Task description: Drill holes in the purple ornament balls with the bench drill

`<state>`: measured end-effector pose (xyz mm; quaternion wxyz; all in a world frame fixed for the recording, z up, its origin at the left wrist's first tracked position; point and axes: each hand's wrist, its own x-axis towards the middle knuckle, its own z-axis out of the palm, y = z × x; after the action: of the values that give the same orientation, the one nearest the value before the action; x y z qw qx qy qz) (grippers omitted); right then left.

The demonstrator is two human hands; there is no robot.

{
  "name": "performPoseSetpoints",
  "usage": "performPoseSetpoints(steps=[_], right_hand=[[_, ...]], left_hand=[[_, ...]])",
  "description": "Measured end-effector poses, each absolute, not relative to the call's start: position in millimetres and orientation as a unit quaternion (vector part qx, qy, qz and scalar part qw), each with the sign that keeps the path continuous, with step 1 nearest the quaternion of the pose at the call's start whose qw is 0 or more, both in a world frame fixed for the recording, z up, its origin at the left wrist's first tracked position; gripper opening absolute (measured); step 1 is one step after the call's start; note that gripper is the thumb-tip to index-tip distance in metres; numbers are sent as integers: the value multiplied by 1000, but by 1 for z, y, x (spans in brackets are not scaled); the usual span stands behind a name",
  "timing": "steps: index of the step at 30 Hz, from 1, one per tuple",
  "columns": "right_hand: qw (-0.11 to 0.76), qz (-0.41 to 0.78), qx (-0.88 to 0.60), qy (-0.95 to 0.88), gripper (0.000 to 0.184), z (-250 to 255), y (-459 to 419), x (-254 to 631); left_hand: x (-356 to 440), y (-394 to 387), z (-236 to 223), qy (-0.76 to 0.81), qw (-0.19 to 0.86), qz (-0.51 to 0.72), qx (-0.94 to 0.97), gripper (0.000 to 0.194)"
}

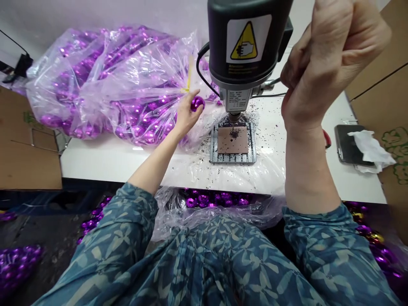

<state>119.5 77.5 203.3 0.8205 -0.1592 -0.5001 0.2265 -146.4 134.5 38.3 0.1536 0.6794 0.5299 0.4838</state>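
Note:
My left hand [186, 114] reaches across the white table [105, 159] and pinches a shiny purple ball [197, 103] just left of the drill press [244, 46]. A large clear plastic bag [105, 80] full of purple balls lies behind that hand. My right hand [321, 63] is raised close to the camera, its fingers wrapped round the press's metal lever [270, 83]. Below the drill bit sits a slotted metal base [232, 146] with a brown plate on it, sprinkled with dark shavings.
A second plastic bag of purple balls [216, 202] rests in my lap below the table edge. A phone [349, 144] with a crumpled tissue [371, 148] lies at the right. Cardboard boxes [28, 148] flank both sides. More purple balls lie on the floor at left [15, 261].

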Motion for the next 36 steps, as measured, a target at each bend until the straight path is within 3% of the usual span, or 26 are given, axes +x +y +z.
performPoseSetpoints(steps=[5, 10, 14, 19, 27, 36], right_hand=[[825, 212, -154, -502, 71, 203, 77, 120], [827, 210, -143, -501, 67, 202, 82, 121], [819, 214, -163, -507, 64, 200, 80, 122], [822, 187, -158, -514, 67, 200, 81, 119], [839, 173, -136, -497, 65, 199, 87, 115], [839, 202, -126, -489, 58, 200, 79, 114]], left_hand=[[-133, 65, 59, 481, 291, 555, 613, 53], [-120, 32, 50, 459, 477, 497, 562, 61], [-105, 28, 36, 433, 562, 463, 532, 71], [-90, 26, 22, 445, 568, 477, 502, 55], [-72, 44, 9, 463, 529, 480, 525, 67], [-58, 53, 3, 463, 475, 473, 580, 57]])
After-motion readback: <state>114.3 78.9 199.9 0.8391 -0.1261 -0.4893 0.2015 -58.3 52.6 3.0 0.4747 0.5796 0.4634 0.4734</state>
